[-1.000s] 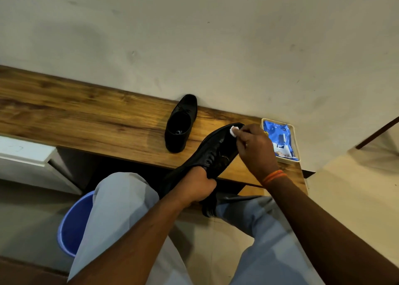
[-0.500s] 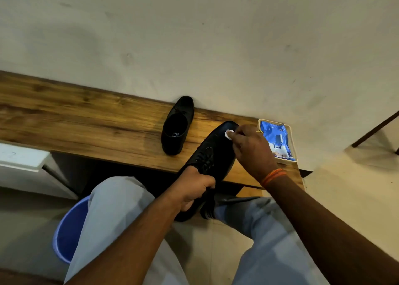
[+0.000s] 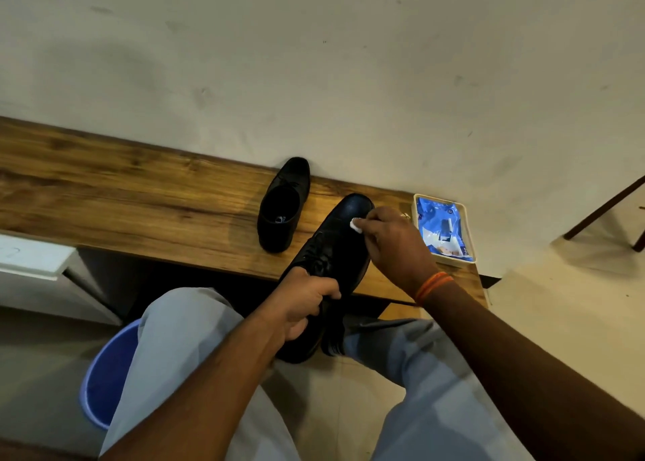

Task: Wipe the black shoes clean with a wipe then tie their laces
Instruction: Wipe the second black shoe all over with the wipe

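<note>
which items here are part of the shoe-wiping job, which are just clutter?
In the job:
held shoe, in left hand grip
wipe, pinched by right hand
second shoe on the bench
wipes pack in its tray

Lying about:
blue bucket
white unit

One black lace-up shoe (image 3: 333, 251) is tilting toe-up above the wooden bench edge, a small white wipe (image 3: 356, 224) touching its toe area. The other black shoe (image 3: 283, 204) is sitting upright on the bench, just beside.
</note>
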